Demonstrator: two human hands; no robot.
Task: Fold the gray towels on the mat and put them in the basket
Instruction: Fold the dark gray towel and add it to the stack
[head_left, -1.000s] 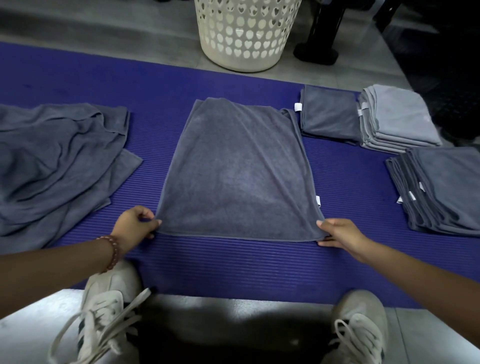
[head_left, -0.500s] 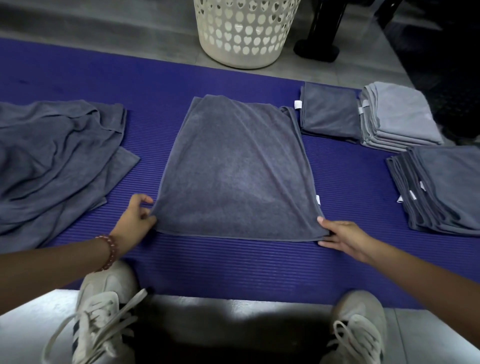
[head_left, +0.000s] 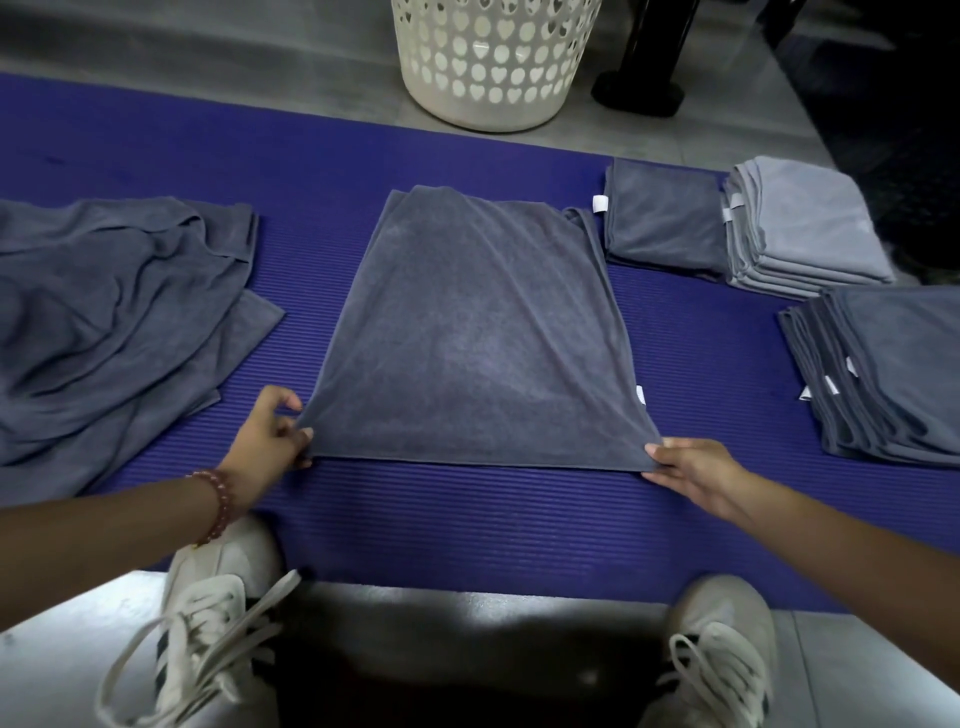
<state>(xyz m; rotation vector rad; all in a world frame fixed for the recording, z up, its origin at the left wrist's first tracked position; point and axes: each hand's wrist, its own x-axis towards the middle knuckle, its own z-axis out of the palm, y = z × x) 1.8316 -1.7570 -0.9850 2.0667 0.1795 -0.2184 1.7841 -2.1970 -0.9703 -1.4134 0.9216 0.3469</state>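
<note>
A gray towel (head_left: 478, 332), folded once, lies spread on the middle of the purple mat (head_left: 467, 530). My left hand (head_left: 267, 441) pinches its near left corner and my right hand (head_left: 691, 465) pinches its near right corner, both lifted slightly off the mat. A heap of unfolded gray towels (head_left: 109, 322) lies on the mat at the left. The white basket (head_left: 493, 62) with heart-shaped holes stands on the floor beyond the mat's far edge.
Folded towels sit at the right: a dark one (head_left: 665, 228), a light gray stack (head_left: 800, 228) and a dark stack (head_left: 893, 369). A black stand base (head_left: 639, 93) is right of the basket. My two white shoes (head_left: 208, 613) rest at the mat's near edge.
Both hands have tightened on the near corners and raised them slightly, pulling the towel's near edge taut. The rest of the scene is the same.
</note>
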